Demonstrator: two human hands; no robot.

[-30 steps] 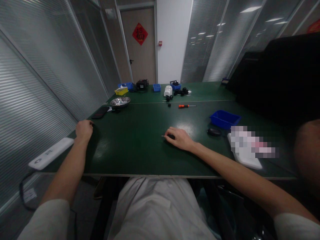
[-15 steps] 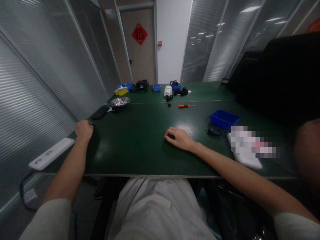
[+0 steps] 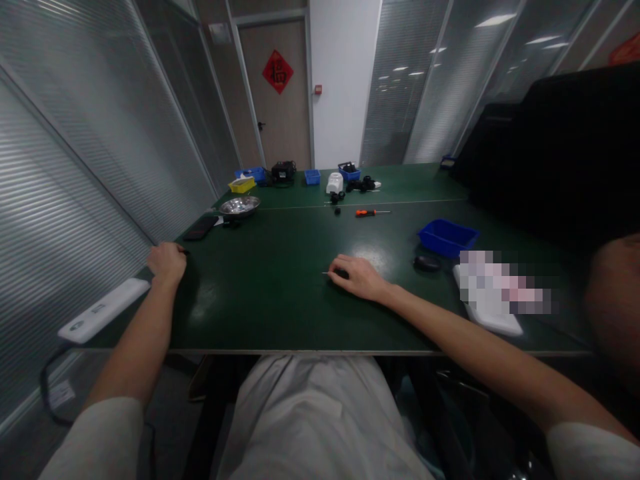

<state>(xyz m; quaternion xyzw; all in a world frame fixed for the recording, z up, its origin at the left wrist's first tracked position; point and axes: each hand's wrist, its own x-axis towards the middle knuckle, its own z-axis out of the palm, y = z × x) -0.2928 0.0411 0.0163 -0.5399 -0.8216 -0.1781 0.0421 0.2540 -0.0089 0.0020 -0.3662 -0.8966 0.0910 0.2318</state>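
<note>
My right hand (image 3: 356,275) rests on the green table (image 3: 260,293), its fingers closed round a small black part (image 3: 343,273). A thin metallic rod (image 3: 325,273) sticks out of the fingers to the left; its kind is not clear. Near the table's left edge, my left hand (image 3: 169,261) is curled into a fist. A bit of something dark (image 3: 185,252) shows at that fist's right side, too small to name. To the right of my right hand lies a black computer mouse (image 3: 427,263).
An orange-handled screwdriver (image 3: 366,213), a metal bowl (image 3: 240,206) and a blue tray (image 3: 447,238) sit farther out. Several black parts and a white housing (image 3: 335,183) stand at the back. A white power strip (image 3: 103,310) lies at left; part of another person (image 3: 615,300) shows at right.
Both hands stay in nearly the same place and pose. The whole view has shifted very slightly; nothing on the table has visibly moved.
</note>
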